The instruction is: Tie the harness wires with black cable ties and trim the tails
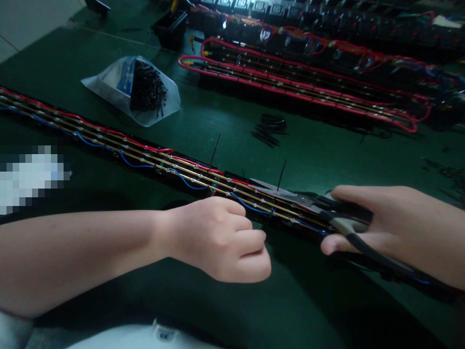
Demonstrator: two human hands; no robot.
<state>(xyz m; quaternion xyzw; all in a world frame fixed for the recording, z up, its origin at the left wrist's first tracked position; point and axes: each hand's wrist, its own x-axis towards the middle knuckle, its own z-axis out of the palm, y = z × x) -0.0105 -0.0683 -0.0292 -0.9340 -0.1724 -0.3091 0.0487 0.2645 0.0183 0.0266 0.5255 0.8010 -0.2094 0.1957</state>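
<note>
A long black strip assembly (145,154) with brass-coloured rods and red and blue wires crosses the table at a slant. Two thin black tie tails, probably cable ties (282,173), stick up from it. My right hand (403,225) grips a pair of scissors (341,223) by the grey-and-black handles. The blades lie over the strip, pointing left, near the right-hand tail. Just below the strip's middle is my left hand (232,245), curled into a fist with its back towards me; whatever its fingers may hold is hidden.
Loose black ties (269,130) lie in a small pile beyond the strip. A clear bag (170,94) full of them sits further left. At the back are red-wired rod assemblies (290,85) and a black box (169,29). A blurred-out pale patch (32,179) is at left.
</note>
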